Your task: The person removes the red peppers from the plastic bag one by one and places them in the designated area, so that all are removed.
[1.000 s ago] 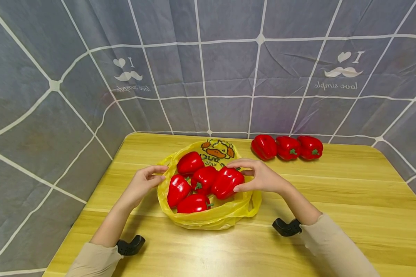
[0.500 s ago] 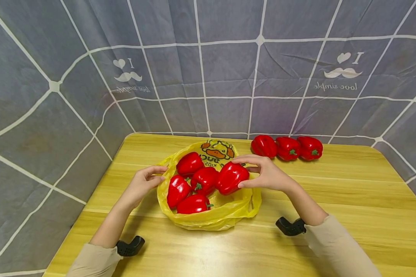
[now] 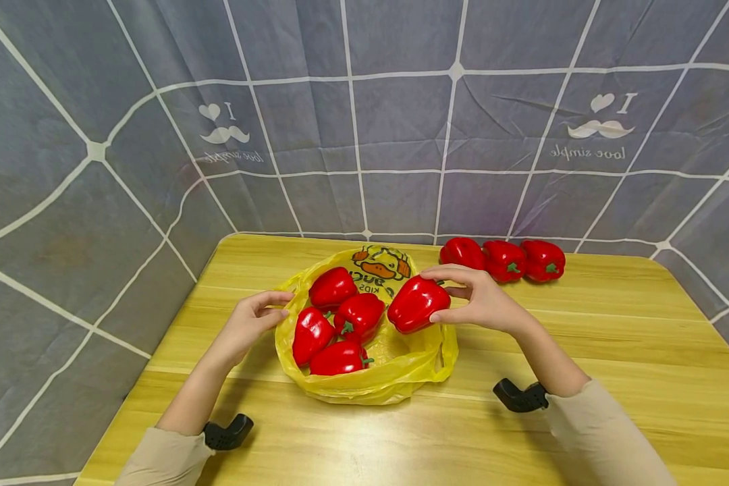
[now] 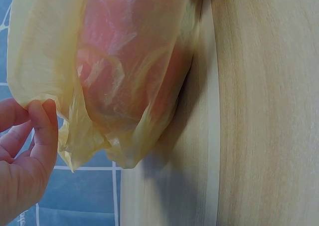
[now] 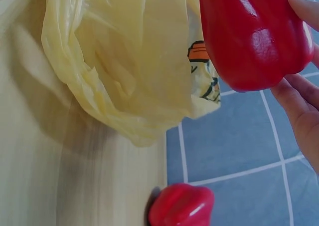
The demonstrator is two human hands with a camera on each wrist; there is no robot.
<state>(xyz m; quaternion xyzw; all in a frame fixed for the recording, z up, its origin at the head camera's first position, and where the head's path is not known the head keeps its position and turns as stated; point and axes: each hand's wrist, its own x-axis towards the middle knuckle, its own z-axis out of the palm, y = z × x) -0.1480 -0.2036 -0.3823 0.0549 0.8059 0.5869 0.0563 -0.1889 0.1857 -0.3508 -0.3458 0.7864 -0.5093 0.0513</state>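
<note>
A yellow plastic bag (image 3: 364,390) with a duck print lies open on the table, its mouth facing up. My left hand (image 3: 247,327) pinches the bag's left rim between thumb and fingers; the left wrist view shows the thin plastic (image 4: 45,51) caught at the fingertips. In my right hand (image 3: 484,301) is a glossy red bell pepper (image 3: 418,305), gripped at its stem end and raised over the bag's right side. Several more red bell peppers sit inside the bag, among them one at the back (image 3: 333,287) and one at the front (image 3: 339,358).
Three red bell peppers stand in a row at the table's back edge, right of the bag: a left one (image 3: 462,252), a middle one (image 3: 505,259) and a right one (image 3: 543,259). A grey gridded curtain (image 3: 401,121) hangs behind the wooden table (image 3: 613,351).
My right hand has lifted the bell pepper from among the others in the bag and carried it up and to the right. The left hand has stayed at the bag's rim.
</note>
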